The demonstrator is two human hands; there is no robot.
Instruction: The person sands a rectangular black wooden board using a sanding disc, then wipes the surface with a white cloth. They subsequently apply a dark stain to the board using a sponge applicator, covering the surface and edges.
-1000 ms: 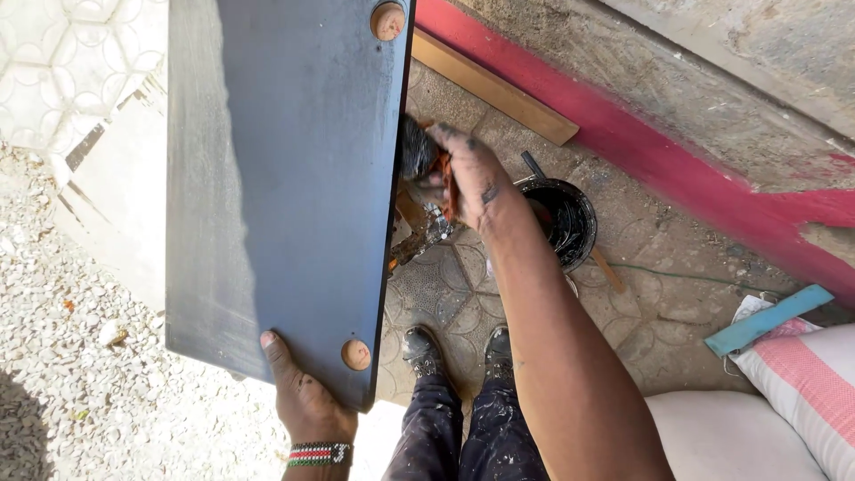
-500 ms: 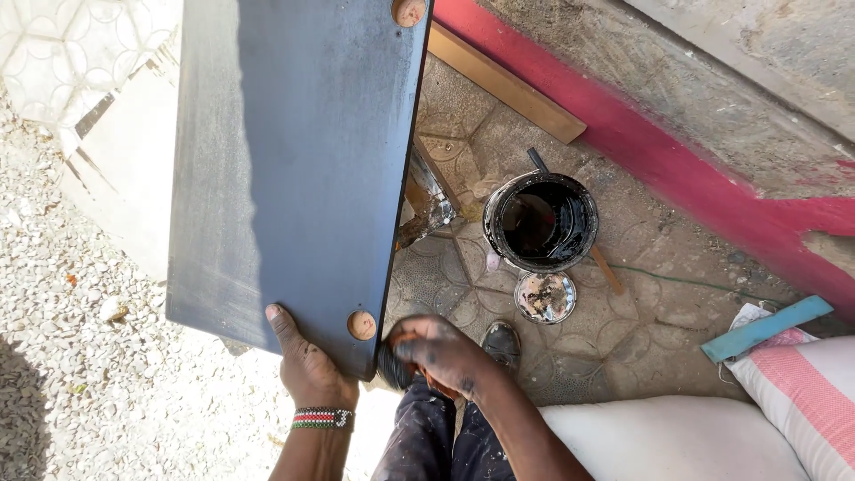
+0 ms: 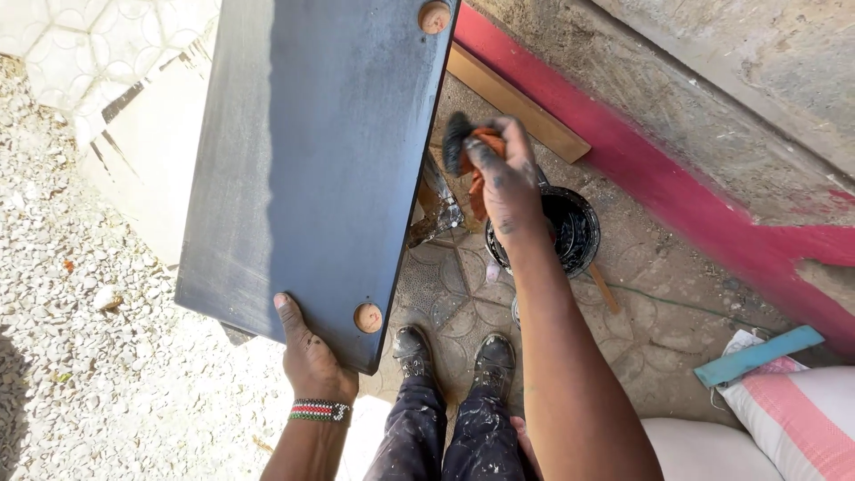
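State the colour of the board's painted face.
Dark blue-black on the board, paler and streaky near its left edge; head view.

Bright daylight, hard and direct. Gravel (image 3: 80, 356) at left is near overexposure; the pale patterned slab (image 3: 80, 44) at top left is washed out, relief faint. Dark painted board (image 3: 312, 160) shows a sharp vertical shadow edge: left strip lit grey-blue with a dull sheen, right portion in shade. A deep shadow sits at the bottom left corner. Red band (image 3: 695, 205) along the wall is evenly lit, saturated. Right hand (image 3: 503, 178) with brush (image 3: 456, 142) is slightly soft from motion; left hand (image 3: 307, 352) is sharp. Mild wide-angle stretch at frame edges. No lens flare.
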